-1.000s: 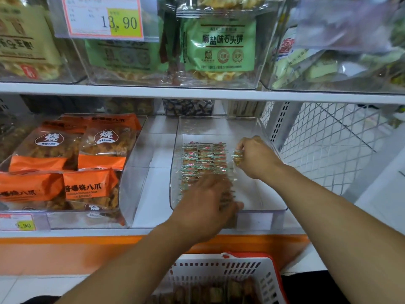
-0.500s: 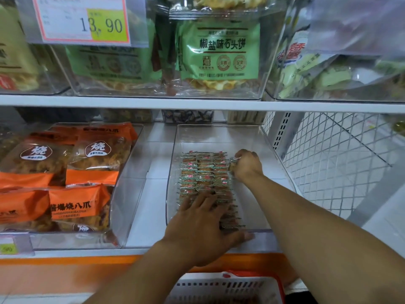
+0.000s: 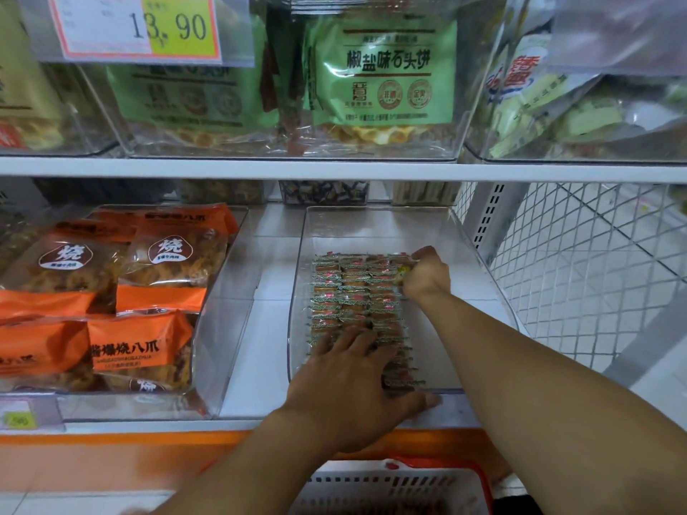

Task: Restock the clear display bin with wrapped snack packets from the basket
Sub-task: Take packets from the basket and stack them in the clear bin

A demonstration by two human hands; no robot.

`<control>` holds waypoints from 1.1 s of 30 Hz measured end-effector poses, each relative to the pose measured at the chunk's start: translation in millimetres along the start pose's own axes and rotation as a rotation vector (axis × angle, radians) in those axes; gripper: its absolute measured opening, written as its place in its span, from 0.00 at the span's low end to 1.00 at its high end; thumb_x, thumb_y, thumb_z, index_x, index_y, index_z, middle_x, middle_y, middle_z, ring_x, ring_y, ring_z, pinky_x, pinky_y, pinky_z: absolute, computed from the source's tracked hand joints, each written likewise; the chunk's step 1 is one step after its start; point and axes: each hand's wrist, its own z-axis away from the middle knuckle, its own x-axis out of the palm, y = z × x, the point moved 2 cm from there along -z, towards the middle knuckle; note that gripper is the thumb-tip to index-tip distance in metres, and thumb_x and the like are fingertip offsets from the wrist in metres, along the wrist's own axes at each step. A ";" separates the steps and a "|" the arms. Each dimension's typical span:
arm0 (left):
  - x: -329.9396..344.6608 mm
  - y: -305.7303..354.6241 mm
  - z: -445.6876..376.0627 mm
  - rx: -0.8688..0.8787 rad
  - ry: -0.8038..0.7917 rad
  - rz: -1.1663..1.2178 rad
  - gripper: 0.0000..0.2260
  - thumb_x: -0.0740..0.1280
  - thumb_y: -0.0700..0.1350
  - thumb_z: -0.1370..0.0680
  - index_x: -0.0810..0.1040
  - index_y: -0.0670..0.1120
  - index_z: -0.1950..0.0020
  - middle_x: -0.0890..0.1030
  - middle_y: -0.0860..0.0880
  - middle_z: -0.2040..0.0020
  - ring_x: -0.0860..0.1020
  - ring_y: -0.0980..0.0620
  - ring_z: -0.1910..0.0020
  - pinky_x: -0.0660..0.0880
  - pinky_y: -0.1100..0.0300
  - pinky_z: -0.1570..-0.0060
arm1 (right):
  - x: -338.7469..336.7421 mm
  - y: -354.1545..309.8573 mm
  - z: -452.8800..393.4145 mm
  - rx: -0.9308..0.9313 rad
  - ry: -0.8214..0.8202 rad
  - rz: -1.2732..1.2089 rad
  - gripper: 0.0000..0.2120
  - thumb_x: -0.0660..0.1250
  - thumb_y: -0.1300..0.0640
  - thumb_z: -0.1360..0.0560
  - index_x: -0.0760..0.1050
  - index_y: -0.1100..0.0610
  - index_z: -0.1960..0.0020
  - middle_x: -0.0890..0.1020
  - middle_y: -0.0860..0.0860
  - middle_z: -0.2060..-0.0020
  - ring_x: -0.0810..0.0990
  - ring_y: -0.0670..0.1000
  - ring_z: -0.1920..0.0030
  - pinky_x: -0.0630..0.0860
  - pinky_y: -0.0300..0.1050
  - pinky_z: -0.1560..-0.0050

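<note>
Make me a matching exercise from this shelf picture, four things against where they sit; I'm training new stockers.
Things:
1. yellow-and-white price tag
2. orange snack bags
3. white plastic basket with red rim
4. rows of small wrapped snack packets

Places:
A. inside the clear plastic display bin
B. below the shelf edge, at the bottom of the view
C. upper shelf, left
D. lower shelf, left bin

Pairs: 1-C, 2-D, 3-B, 4-A

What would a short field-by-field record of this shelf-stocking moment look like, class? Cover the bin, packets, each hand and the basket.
bin: clear display bin on lower shelf, right part bare
packets: wrapped snack packets in neat rows, left side of bin
left hand: left hand flat on the near rows
right hand: right hand pinching a packet at the far right row end
basket: basket below the shelf edge, contents unclear
</note>
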 end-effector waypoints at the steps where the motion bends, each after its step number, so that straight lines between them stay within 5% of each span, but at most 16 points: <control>1: -0.4 0.2 0.3 0.000 -0.001 0.001 0.45 0.43 0.81 0.30 0.65 0.57 0.22 0.64 0.52 0.20 0.55 0.51 0.20 0.51 0.43 0.21 | 0.1 0.0 0.6 -0.002 0.000 -0.006 0.20 0.64 0.71 0.24 0.67 0.62 0.34 0.77 0.61 0.43 0.78 0.60 0.46 0.76 0.48 0.47; 10: -9.5 2.7 4.3 -0.008 0.024 0.030 0.45 0.48 0.81 0.31 0.63 0.57 0.21 0.63 0.53 0.20 0.56 0.51 0.20 0.52 0.46 0.20 | 0.1 -1.7 0.6 0.042 -0.014 -0.065 0.31 0.66 0.72 0.26 0.61 0.61 0.26 0.73 0.62 0.36 0.76 0.62 0.39 0.76 0.50 0.41; 16: -21.2 3.1 15.5 0.023 0.055 0.117 0.39 0.63 0.73 0.27 0.62 0.56 0.20 0.62 0.52 0.19 0.55 0.51 0.20 0.50 0.52 0.21 | -19.7 -22.3 19.4 -0.078 0.000 -0.112 0.33 0.66 0.70 0.24 0.60 0.58 0.23 0.67 0.60 0.31 0.76 0.60 0.38 0.74 0.47 0.37; 20: -42.0 5.3 39.0 0.105 0.128 0.170 0.30 0.74 0.57 0.26 0.73 0.51 0.26 0.72 0.48 0.25 0.65 0.47 0.24 0.62 0.52 0.24 | -61.1 -47.5 60.8 -0.401 0.295 -0.364 0.19 0.61 0.72 0.28 0.80 0.60 0.42 0.82 0.53 0.48 0.78 0.47 0.53 0.78 0.42 0.45; 24: -48.6 11.0 75.9 0.183 0.366 0.180 0.11 0.76 0.50 0.28 0.84 0.48 0.49 0.83 0.49 0.49 0.79 0.46 0.47 0.77 0.52 0.47 | -81.8 -64.5 133.4 -0.895 0.534 -0.548 0.11 0.59 0.75 0.32 0.77 0.64 0.62 0.77 0.49 0.67 0.73 0.44 0.63 0.75 0.43 0.60; 27: -26.0 4.0 103.6 0.094 0.066 0.202 0.08 0.72 0.57 0.25 0.77 0.57 0.53 0.79 0.57 0.55 0.79 0.52 0.54 0.77 0.56 0.57 | -69.0 -49.3 193.0 -1.153 0.432 -0.544 0.12 0.59 0.79 0.35 0.74 0.65 0.66 0.76 0.57 0.69 0.72 0.50 0.65 0.70 0.45 0.64; 30: 26.1 -12.5 131.7 0.005 -0.399 0.075 0.11 0.70 0.58 0.24 0.77 0.56 0.45 0.82 0.54 0.47 0.80 0.50 0.47 0.76 0.57 0.54 | -25.6 0.8 245.6 -1.271 0.075 -0.439 0.11 0.58 0.76 0.36 0.74 0.65 0.67 0.76 0.58 0.68 0.73 0.55 0.66 0.70 0.45 0.64; 33: 89.6 -29.5 154.9 -0.034 -0.745 0.084 0.09 0.69 0.54 0.22 0.79 0.51 0.45 0.83 0.45 0.44 0.81 0.43 0.44 0.73 0.58 0.52 | 41.0 80.4 270.2 -1.112 -0.340 0.030 0.08 0.62 0.65 0.28 0.79 0.59 0.60 0.81 0.55 0.60 0.79 0.58 0.57 0.76 0.47 0.59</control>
